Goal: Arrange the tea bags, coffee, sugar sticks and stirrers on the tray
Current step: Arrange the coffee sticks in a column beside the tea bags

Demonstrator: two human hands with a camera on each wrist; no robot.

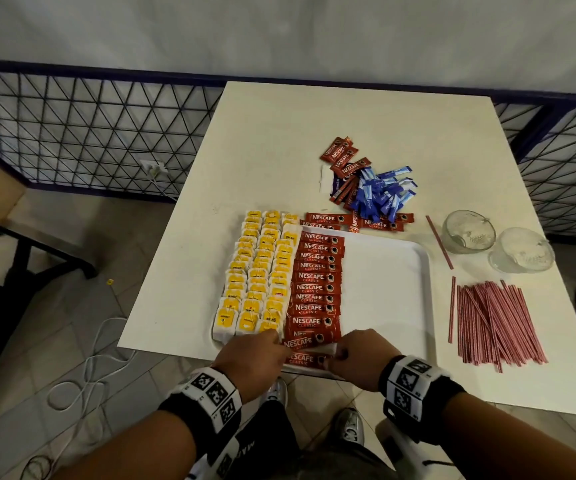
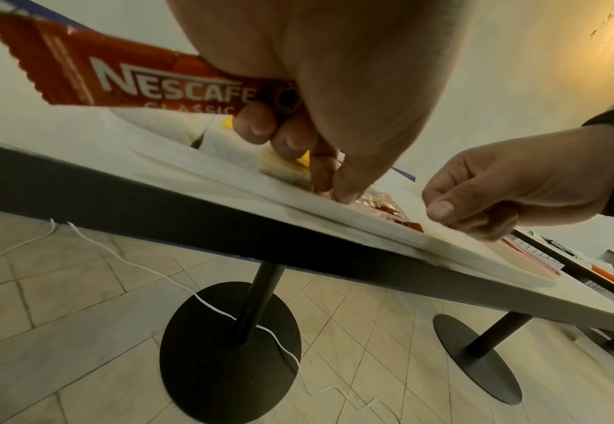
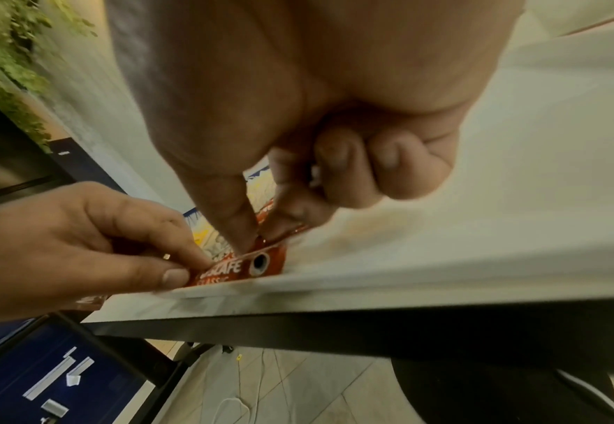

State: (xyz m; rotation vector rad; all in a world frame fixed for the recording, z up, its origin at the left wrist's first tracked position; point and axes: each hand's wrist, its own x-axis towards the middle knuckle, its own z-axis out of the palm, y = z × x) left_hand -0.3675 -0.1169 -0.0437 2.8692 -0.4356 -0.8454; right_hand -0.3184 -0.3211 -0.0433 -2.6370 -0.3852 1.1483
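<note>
A white tray (image 1: 387, 292) holds three columns of yellow tea bags (image 1: 262, 271) and one column of red coffee sachets (image 1: 316, 277). Both hands are at the column's near end. My left hand (image 1: 277, 341) pinches the left part of a tilted coffee sachet (image 1: 302, 342) with thumb and forefinger. A spare sachet (image 2: 134, 83) is tucked under its curled fingers. My right hand (image 1: 336, 353) pinches the sachet's right end (image 3: 260, 262) with thumb and forefinger. Loose coffee sachets (image 1: 343, 157) and blue sugar sticks (image 1: 383, 194) lie piled behind the tray. Pink stirrers (image 1: 494, 320) lie to its right.
Two glass bowls (image 1: 468, 235) stand at the table's right edge, with a single stirrer (image 1: 439, 242) beside them. The tray's near rim (image 2: 388, 229) sits at the table's front edge. Cables lie on the floor, and a wire fence runs behind the table.
</note>
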